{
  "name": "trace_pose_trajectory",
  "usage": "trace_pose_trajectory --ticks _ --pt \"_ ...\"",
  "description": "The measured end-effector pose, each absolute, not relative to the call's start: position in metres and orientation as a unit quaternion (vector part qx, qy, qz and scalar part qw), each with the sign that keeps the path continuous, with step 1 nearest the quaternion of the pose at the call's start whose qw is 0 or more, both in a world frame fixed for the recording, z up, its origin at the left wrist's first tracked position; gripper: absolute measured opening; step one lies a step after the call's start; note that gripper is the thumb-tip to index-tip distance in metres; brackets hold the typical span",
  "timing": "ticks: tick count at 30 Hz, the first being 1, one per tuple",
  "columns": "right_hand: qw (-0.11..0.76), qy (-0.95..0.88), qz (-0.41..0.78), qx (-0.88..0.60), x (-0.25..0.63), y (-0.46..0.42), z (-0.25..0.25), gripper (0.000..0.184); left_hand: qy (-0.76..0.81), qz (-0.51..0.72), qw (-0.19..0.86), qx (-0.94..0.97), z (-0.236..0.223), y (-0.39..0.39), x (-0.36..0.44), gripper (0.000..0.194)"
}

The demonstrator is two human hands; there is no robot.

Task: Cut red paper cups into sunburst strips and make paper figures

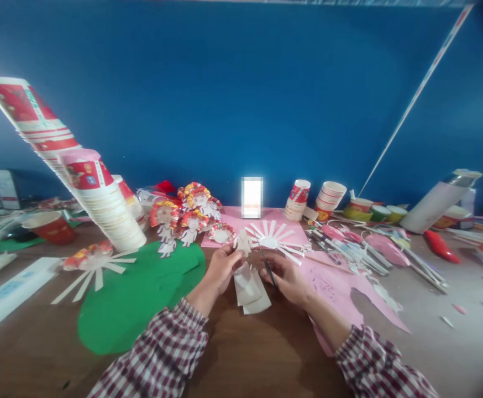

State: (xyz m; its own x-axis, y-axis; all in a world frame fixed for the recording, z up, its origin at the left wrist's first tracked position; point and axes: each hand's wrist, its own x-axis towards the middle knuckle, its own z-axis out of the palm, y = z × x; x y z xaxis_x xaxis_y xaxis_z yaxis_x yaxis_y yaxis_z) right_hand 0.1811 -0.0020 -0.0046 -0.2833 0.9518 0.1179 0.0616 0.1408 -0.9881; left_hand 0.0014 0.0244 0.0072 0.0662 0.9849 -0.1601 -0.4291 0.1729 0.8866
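My left hand is closed, pinching a small pale paper cutout figure between thumb and fingers. My right hand is wrapped around a pair of dark scissors, whose narrow blades point up beside the cutout's right edge. Whether the blades touch the paper I cannot tell. Below both hands, white paper pieces lie on the brown table. Just beyond the hands sits a paper cup cut into a white fan of strips.
Green paper lies left, pink paper right. Tall stacked paper cups lean at left. Decorated paper dolls stand behind the green sheet. Markers, a red object and a white bottle are at right. A blue wall closes the back.
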Motion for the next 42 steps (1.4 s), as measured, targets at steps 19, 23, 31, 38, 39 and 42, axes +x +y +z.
trace_pose_trajectory --ticks 19,23,31,38,39,42 --pt "0.382 -0.643 0.479 -0.459 0.183 -0.002 -0.003 0.031 0.422 0.583 0.620 0.312 0.010 0.027 0.000 0.029" --pt "0.379 -0.647 0.479 -0.457 0.183 -0.004 -0.002 0.029 0.423 0.580 0.620 0.315 0.009 0.027 0.000 0.027" --pt "0.394 -0.627 0.517 -0.431 0.183 -0.002 -0.005 0.033 0.421 0.567 0.629 0.326 0.010 0.024 0.002 0.029" --pt "0.391 -0.596 0.543 -0.444 0.183 -0.001 0.001 0.042 0.427 0.556 0.625 0.343 0.008 0.022 0.004 0.030" --pt "0.392 -0.589 0.546 -0.450 0.184 -0.001 0.002 0.043 0.429 0.555 0.624 0.345 0.008 0.022 0.004 0.031" --pt "0.402 -0.581 0.542 -0.455 0.185 0.000 0.003 0.043 0.436 0.549 0.620 0.352 0.008 0.021 0.004 0.031"
